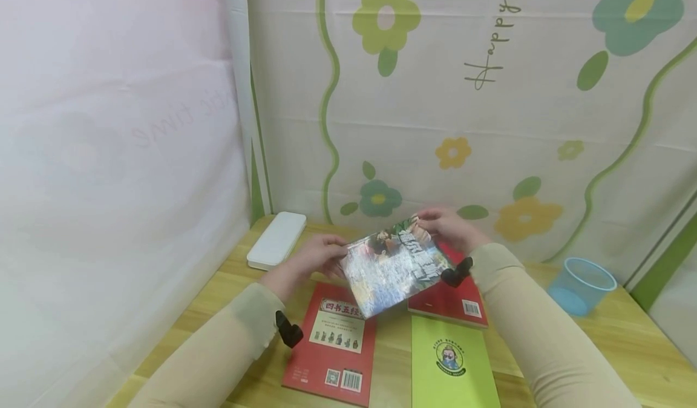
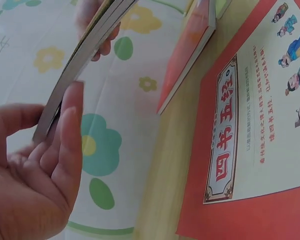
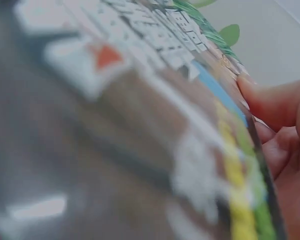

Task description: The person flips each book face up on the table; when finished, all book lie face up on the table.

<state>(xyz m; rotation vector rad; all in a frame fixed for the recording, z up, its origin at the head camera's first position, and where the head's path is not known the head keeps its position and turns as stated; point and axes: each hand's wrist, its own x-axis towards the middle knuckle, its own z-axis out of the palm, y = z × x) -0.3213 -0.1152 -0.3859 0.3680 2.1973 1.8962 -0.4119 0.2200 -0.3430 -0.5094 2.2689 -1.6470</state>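
A glossy picture-covered book (image 1: 389,275) is held up tilted above the table, with light glaring off its cover. My left hand (image 1: 318,255) grips its left edge, thumb on one face and fingers on the other, as the left wrist view shows. At the opposite upper corner, my right hand (image 1: 451,227) pinches the book between thumb and fingers. The blurred cover (image 3: 140,130) fills most of the right wrist view. Below lies a red book (image 1: 302,371) with a cream panel of small figures. A second red book (image 1: 449,305) is partly hidden behind the held one.
A yellow-green book (image 1: 452,387) with a round bearded-face emblem lies in front of the second red book. At the back left is a white box (image 1: 276,238). A clear blue plastic cup (image 1: 582,287) stands right. Flower-printed cloth (image 1: 414,105) hangs behind the wooden table (image 1: 218,317).
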